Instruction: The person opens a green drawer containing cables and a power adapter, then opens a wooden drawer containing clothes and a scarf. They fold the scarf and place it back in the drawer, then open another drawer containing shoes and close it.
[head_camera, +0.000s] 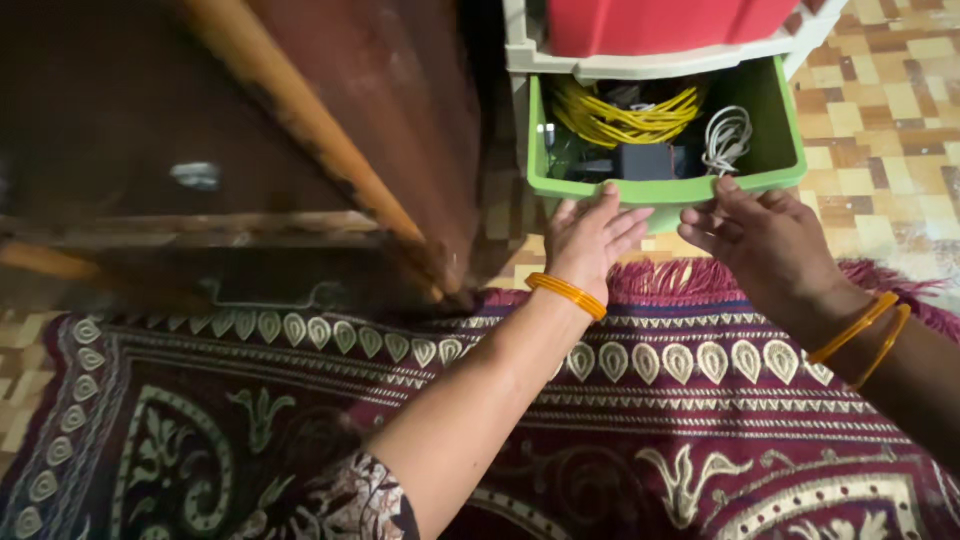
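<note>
Both my left hand (592, 238) and right hand (760, 235) rest, fingers loosely spread and gripping nothing, against the green drawer (668, 190) front just ahead.

Your view is dim and warm-toned. Light falls brightest just beyond your left hand (590, 240) and right hand (765, 240); far to the left of them, everything sinks into deep shadow. Edges bend slightly, and fine detail looks soft.

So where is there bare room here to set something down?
The patterned rug below both hands lies bare, as does the tiled floor right of the green drawer. The drawer is crowded: yellow cable, white cable, black adapter.
</note>
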